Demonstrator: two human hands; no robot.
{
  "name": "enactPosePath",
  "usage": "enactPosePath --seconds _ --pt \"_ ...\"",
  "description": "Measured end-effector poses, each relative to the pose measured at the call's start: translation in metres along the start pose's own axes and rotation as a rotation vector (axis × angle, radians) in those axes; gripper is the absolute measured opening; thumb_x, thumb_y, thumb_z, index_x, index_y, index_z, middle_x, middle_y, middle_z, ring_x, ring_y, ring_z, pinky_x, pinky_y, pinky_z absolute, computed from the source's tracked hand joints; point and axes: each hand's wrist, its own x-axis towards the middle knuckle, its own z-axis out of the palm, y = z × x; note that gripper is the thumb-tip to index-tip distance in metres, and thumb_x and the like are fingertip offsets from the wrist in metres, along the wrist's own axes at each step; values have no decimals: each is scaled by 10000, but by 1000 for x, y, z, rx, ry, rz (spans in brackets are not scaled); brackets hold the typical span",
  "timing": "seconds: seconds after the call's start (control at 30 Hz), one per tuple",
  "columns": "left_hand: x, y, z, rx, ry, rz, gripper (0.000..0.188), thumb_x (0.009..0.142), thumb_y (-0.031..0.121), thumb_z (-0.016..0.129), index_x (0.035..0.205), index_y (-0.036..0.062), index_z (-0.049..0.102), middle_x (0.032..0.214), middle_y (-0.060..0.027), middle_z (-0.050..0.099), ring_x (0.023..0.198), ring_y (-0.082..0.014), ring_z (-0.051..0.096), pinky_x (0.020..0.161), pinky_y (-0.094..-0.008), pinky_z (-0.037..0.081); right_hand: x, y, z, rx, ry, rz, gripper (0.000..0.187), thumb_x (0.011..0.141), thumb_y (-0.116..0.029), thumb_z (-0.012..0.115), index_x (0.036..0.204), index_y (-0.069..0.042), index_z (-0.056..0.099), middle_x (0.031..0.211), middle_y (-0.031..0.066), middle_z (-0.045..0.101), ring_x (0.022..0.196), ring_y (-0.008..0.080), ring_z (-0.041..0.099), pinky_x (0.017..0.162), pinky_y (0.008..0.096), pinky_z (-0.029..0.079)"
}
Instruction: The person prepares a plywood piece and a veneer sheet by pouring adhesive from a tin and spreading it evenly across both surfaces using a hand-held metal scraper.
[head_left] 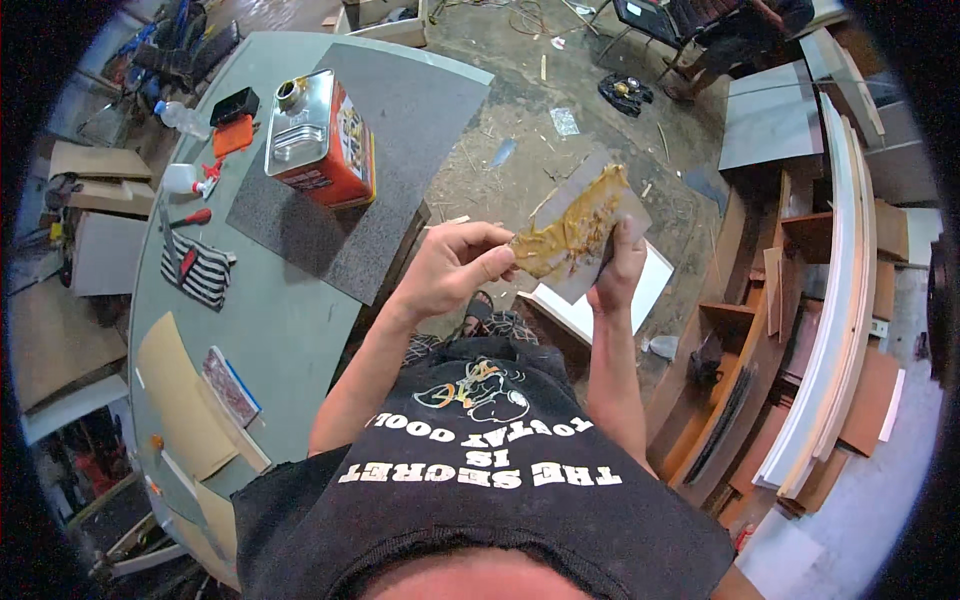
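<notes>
In front of my chest I hold a thin grey sheet (578, 285) smeared with yellow-brown glue (570, 232). My right hand (622, 262) grips its right side, thumb on the upper face and fingers mostly hidden behind. At the left end of the sheet, my left hand (462, 262) is closed in a pinch on its glue-covered edge. The glue lies in thick, wrinkled streaks with darker brown bits. A red and silver metal can (322, 140) stands on the table beyond my left hand, its round spout uncovered.
The green table (290, 340) on my left bears a dark grey sheet (400, 110), a striped pouch (205, 270), a spray bottle (185, 180) and a red-handled screwdriver (190, 218). A white panel (645, 290) lies below my right hand. Long boards (840, 300) and wooden shelving (735, 325) line the right.
</notes>
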Motion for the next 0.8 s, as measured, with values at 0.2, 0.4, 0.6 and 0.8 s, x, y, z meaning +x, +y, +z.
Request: enactPosePath --seconds 0.2,0.4,0.6,0.8 --pt "-7 2 -20 151 -313 -111 271 997 239 636 858 10 598 744 40 560 682 -49 490 586 -245 413 -10 2 -10 -252 -174 82 418 993 -334 628 1170 45 622 1044 99 714 927 166 688 832 315 551" --pt "-21 -2 19 -379 -421 -71 325 1032 317 586 844 59 526 769 6 553 649 -87 536 572 -241 431 -26 -12 36 52 -206 547 577 1017 -517 464 1199 10 612 1013 141 718 835 227 722 723 357 607" --pt "-10 14 51 -633 -36 58 283 1066 304 501 897 77 482 762 28 525 586 -18 433 505 -178 327 -34 18 47 531 -209 783 733 1009 -649 330 1119 19 612 802 188 700 484 272 660 361 344 555" --pt "-9 7 52 -393 54 131 225 1043 172 503 856 49 490 776 4 560 625 -34 477 543 -202 403 -48 17 58 638 -325 708 660 1042 -588 316 1126 3 597 816 161 689 527 241 671 401 315 558"
